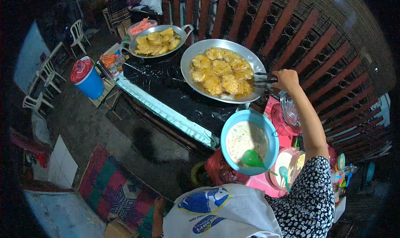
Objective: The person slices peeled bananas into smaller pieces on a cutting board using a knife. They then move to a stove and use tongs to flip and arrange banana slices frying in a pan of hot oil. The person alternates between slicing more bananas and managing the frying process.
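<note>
My right hand (286, 80) grips a dark-handled metal cooking utensil (262, 78) at the right rim of a large metal wok (195, 47). Its working end is too small to name exactly. Several golden fritters (222, 67) lie close together in the wok's oil. Below my right forearm is a light-blue basin (228, 152) of pale batter (240, 134) with chopped bits in it, and a green ladle (252, 158) rests there. My left arm (158, 211) is in shadow by the left edge of my white apron (243, 206); its hand cannot be made out.
A second, two-handled wok (132, 45) with yellow fried pieces stands farther left. Pale guttering-like trim (165, 111) edges the black counter (190, 102). A blue bucket (90, 84) and plastic chairs (50, 74) are at left. Red slats (262, 22) line the far side. Another person (118, 9) stands behind.
</note>
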Demonstrator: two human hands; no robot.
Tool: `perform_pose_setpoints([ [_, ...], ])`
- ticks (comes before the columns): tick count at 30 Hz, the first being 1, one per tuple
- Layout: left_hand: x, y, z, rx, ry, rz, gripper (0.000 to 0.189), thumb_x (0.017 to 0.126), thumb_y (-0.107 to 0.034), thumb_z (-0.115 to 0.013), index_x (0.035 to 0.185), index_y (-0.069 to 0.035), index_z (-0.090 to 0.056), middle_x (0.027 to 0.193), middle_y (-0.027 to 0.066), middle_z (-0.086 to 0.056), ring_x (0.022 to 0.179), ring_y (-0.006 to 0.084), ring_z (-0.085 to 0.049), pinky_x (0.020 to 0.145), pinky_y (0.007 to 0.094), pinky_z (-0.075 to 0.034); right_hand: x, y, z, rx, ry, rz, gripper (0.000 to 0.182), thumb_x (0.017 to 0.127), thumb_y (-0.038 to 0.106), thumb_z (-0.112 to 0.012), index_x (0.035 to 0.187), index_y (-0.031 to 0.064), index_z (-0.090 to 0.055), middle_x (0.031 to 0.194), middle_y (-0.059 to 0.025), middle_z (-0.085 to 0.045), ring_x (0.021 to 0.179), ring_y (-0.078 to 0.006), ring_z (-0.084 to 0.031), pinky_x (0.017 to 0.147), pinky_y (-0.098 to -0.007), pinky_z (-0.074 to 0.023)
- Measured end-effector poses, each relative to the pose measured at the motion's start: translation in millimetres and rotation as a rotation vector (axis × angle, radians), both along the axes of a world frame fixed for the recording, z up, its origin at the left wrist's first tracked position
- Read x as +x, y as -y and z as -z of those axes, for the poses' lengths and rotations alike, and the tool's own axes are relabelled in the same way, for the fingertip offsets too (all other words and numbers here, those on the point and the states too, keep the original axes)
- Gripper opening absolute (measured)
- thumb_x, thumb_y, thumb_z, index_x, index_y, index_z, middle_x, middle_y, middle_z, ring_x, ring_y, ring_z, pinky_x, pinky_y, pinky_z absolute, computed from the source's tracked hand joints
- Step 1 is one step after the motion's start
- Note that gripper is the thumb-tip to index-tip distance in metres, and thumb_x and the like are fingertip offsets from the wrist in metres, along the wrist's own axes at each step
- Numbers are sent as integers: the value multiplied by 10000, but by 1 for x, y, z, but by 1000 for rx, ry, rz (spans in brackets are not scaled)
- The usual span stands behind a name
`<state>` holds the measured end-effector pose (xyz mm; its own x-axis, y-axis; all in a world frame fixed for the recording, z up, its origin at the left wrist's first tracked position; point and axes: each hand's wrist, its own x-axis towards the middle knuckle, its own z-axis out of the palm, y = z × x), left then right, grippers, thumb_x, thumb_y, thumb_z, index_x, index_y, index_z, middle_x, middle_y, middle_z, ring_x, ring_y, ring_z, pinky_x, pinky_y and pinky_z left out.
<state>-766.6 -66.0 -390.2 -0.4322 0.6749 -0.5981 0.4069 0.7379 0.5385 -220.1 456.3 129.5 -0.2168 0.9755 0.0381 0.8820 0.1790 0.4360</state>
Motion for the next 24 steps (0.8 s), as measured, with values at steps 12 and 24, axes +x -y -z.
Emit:
perform_pose_setpoints([
  [12,13,4,1,158,250,14,436,851,-389,-483,1038,2,-535,555,47,-548,474,154,-515,443,332,-397,6,-4,2,-69,-121,-68,426,652,491,-635,975,214,-646,793,-112,-639,735,-277,-617,655,-389,-489],
  [24,4,-14,29,257,-142,415,283,799,-233,-545,985,-20,-562,936,167,-573,831,303,-562,682,394,-490,33,-10,-30,-625,-753,588,510,682,502,-661,926,53,-662,808,-65,-633,730,-175,-556,691,-309,-444],
])
